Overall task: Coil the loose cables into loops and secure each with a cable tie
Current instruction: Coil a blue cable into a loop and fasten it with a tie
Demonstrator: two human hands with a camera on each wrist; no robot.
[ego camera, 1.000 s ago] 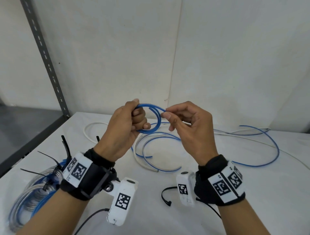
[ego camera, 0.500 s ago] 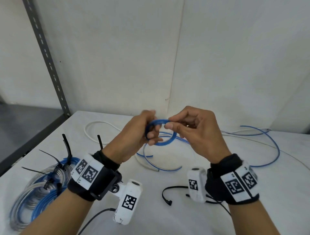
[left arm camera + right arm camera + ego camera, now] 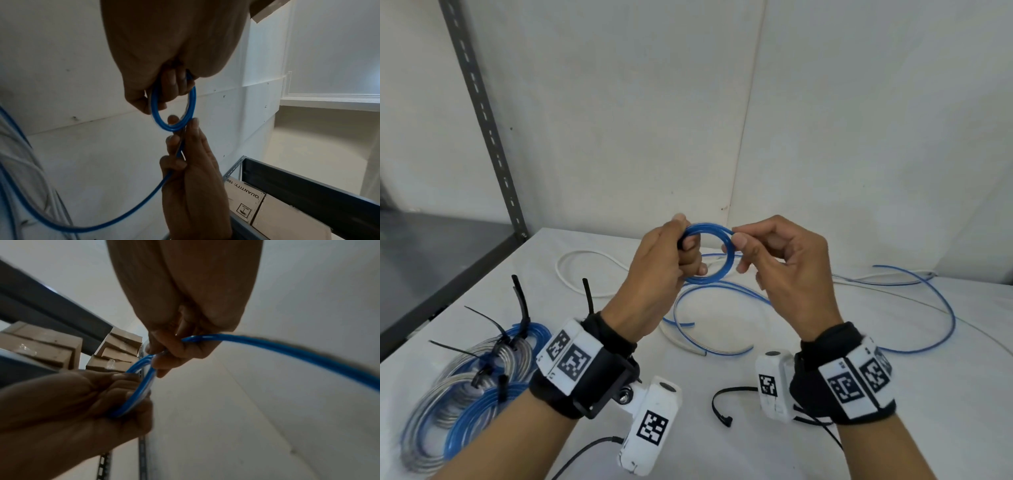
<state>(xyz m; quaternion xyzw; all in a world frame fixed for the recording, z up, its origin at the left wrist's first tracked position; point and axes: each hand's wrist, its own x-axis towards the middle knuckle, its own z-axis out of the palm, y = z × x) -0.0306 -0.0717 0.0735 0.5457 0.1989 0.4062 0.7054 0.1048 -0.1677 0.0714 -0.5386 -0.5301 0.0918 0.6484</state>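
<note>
The small blue cable coil (image 3: pixel 709 254) is held above the table (image 3: pixel 928 394), gripped at its left edge by the left hand (image 3: pixel 661 270); the feeding strand is pinched at the coil's right edge by the right hand (image 3: pixel 784 274); each new turn is best laid flush against the last, tension kept even so nothing springs loose; the loose black cable tie (image 3: pixel 722 402) lies nearby.

White walls (image 3: pixel 619 120) meet in a corner behind the white table (image 3: pixel 893 394); a grey slotted shelving upright (image 3: pixel 482 113) stands left.
</note>
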